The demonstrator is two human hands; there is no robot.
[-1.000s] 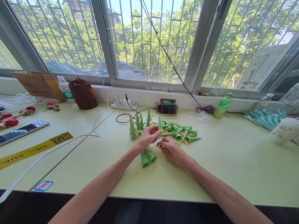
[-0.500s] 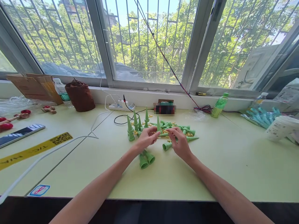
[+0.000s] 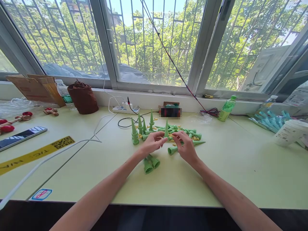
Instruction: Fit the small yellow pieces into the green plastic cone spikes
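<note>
My left hand [image 3: 154, 142] is closed around the lower part of a green plastic watering spike [image 3: 166, 128], its tip pointing up. Facing it, my right hand [image 3: 184, 143] pinches a small yellow valve piece [image 3: 171, 135] against the spike's side; the fingers partly hide the contact. To the left, several green spikes [image 3: 134, 138] stand upright, some with yellow pieces on them. Two hollow spikes [image 3: 148, 168] lie in front of my left wrist, open ends toward me. Behind and beside my right hand lies a pile of green spikes [image 3: 192, 132] mixed with loose yellow pieces.
At the back stand a power strip [image 3: 125, 109], a brown drawstring bag [image 3: 82, 98] and a green bottle [image 3: 226, 109]. A white cable [image 3: 79, 141] crosses the left side near a phone [image 3: 21, 138]. A white cup [image 3: 291, 133] leans at the right.
The held spike and my left fingers have shifted slightly right, closer to my right fingers. The other things keep their places, apart from a small shift of the whole view.
</note>
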